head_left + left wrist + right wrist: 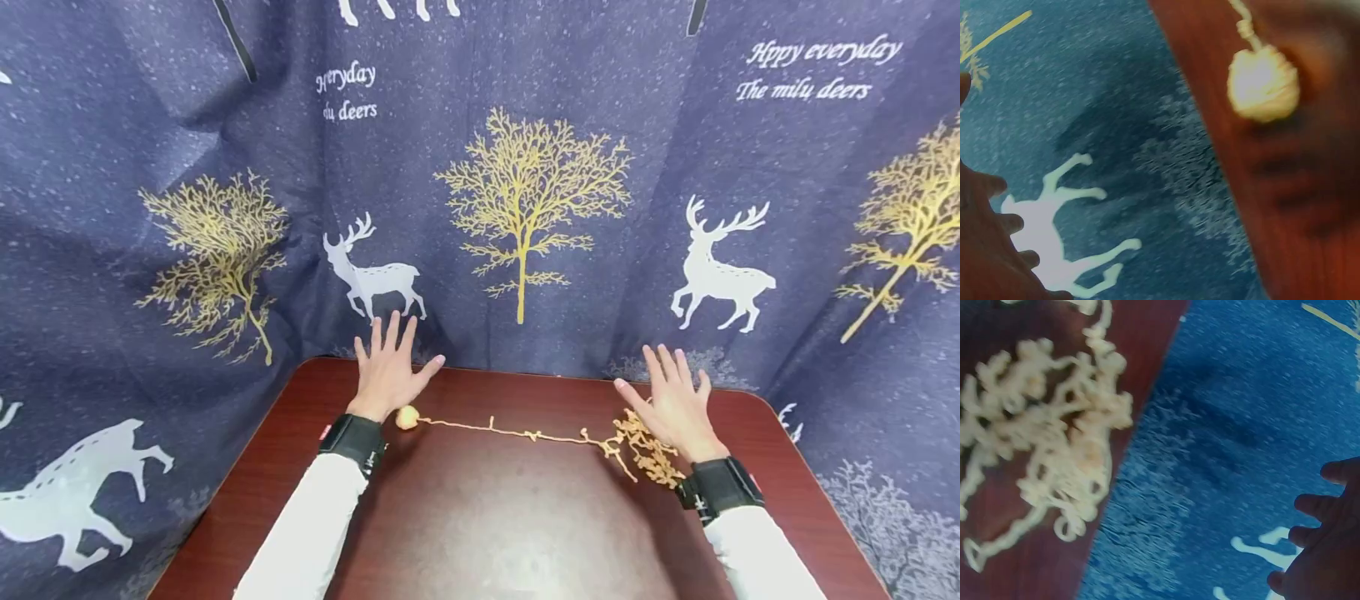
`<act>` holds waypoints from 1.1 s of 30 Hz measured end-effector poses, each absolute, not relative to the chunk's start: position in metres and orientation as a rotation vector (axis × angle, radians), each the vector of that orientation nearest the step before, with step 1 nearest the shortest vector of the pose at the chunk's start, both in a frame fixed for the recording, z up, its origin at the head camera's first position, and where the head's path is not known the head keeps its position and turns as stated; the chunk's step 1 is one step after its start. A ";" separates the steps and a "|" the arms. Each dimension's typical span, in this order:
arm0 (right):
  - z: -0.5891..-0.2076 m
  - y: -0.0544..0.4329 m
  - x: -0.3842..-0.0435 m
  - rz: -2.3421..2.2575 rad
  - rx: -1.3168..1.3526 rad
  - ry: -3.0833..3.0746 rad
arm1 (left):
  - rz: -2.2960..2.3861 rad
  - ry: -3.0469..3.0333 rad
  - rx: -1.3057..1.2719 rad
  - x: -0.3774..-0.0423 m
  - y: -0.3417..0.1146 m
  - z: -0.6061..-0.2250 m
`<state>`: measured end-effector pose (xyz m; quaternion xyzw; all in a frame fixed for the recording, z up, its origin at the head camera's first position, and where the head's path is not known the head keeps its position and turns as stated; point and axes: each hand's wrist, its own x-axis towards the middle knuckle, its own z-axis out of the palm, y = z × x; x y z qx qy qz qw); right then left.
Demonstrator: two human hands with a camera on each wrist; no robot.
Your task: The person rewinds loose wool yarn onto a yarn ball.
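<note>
A small ball of pale yellow yarn (407, 417) sits at the left of the table. From it a yarn strand (480, 427) with a few knots runs right to a tangled, knotted heap of yarn (651, 458). My left hand (388, 375) is held palm down with fingers spread, just beyond the ball. Over the heap, my right hand (678, 412) spreads its fingers too and hides part of it. Neither hand holds anything. The left wrist view shows the yarn ball (1263, 84) apart from the fingers; the right wrist view shows the looped heap (1072, 437) up close.
The reddish-brown table (495, 517) has rounded far corners and a glare patch near the front. Behind it hangs a dark blue curtain (480, 350) printed with deer, gold trees and white lettering. Each wrist wears a black strap (352, 440).
</note>
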<state>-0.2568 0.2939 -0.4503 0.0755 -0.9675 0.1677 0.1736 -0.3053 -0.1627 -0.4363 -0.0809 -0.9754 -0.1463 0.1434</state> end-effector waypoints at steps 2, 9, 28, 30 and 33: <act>-0.459 0.291 -0.257 0.482 0.215 -2.747 | -0.428 -2.829 -0.224 -0.303 -0.163 -0.445; -0.488 0.270 -0.261 0.485 0.249 -2.765 | -0.439 -2.868 -0.195 -0.295 -0.162 -0.470; -0.516 0.145 -0.282 0.618 0.467 -2.790 | -0.531 -2.894 -0.138 -0.281 -0.162 -0.516; -0.516 0.134 -0.285 0.631 0.490 -2.784 | -0.547 -2.900 -0.128 -0.280 -0.163 -0.518; -0.516 0.120 -0.289 0.664 0.512 -2.781 | -0.577 -2.894 -0.113 -0.282 -0.165 -0.520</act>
